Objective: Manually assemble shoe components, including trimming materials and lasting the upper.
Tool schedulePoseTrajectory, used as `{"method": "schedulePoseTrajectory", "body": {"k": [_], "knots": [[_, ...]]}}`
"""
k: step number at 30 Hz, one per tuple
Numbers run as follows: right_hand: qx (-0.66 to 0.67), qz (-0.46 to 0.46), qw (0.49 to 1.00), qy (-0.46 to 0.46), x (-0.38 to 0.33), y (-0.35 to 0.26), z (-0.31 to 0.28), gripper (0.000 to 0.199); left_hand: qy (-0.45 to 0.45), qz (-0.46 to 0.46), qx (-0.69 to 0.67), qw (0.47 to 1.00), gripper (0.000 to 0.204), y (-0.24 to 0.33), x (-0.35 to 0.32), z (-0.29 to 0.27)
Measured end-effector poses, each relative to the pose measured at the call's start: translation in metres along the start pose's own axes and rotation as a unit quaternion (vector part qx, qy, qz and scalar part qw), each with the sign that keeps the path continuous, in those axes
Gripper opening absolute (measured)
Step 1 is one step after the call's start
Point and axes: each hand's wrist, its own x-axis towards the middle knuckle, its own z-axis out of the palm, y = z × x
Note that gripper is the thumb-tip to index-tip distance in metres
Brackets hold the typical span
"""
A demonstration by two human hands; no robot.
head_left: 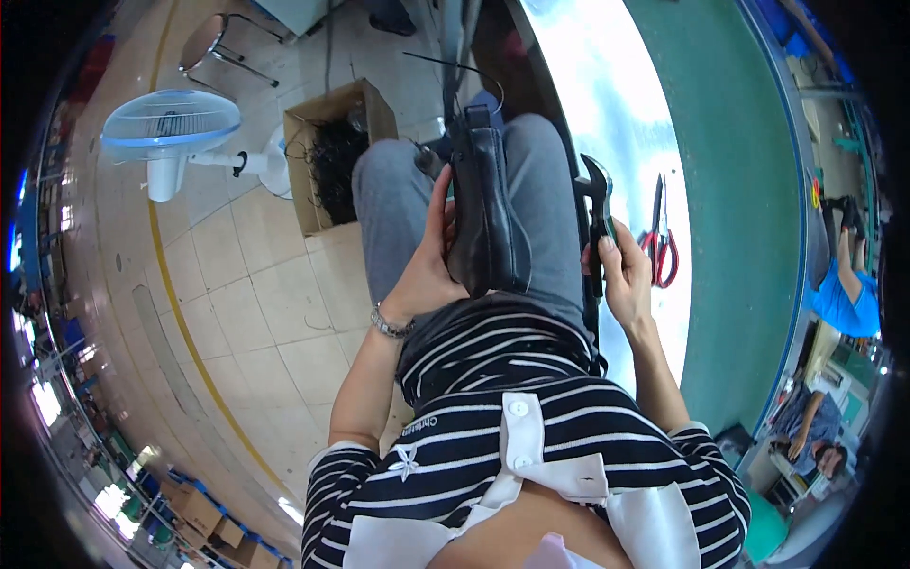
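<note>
A black leather piece shaped like a shoe or boot (486, 213) stands lengthwise over my lap, a seam running down its middle. My left hand (434, 256) grips its left side, thumb near its lower end and fingers partly hidden behind it. A pair of lasting pliers (597, 204) with a dark handle and a curved, hooked head is held in my right hand (621, 270), at the edge of the shiny bench. Their head points away from me, apart from the leather. Just right of that hand lie red-handled scissors (661, 242).
The shiny metal bench top (621, 85) borders a green surface (725, 190) on the right. On the floor at left are a cardboard box (299, 180) of dark scraps, a white-and-blue fan (171, 128) and a stool (204, 43). Other people sit at far right.
</note>
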Motion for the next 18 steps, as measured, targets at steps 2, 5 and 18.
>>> {"method": "schedulePoseTrajectory", "body": {"k": [2, 5, 18], "knots": [[-0.052, 0.042, 0.997, 0.029, -0.004, 0.012, -0.003, 0.038, -0.015, -0.024, 0.004, 1.000, 0.139, -0.011, -0.004, 0.004], [-0.156, 0.077, 0.984, 0.042, -0.003, 0.026, -0.008, 0.039, -0.031, -0.040, 0.025, 0.998, 0.140, -0.024, -0.012, 0.011], [0.363, 0.230, 0.842, -0.326, -0.014, 0.015, -0.023, 0.045, -0.055, -0.154, -0.110, 0.980, 0.139, -0.030, -0.018, 0.008]]}}
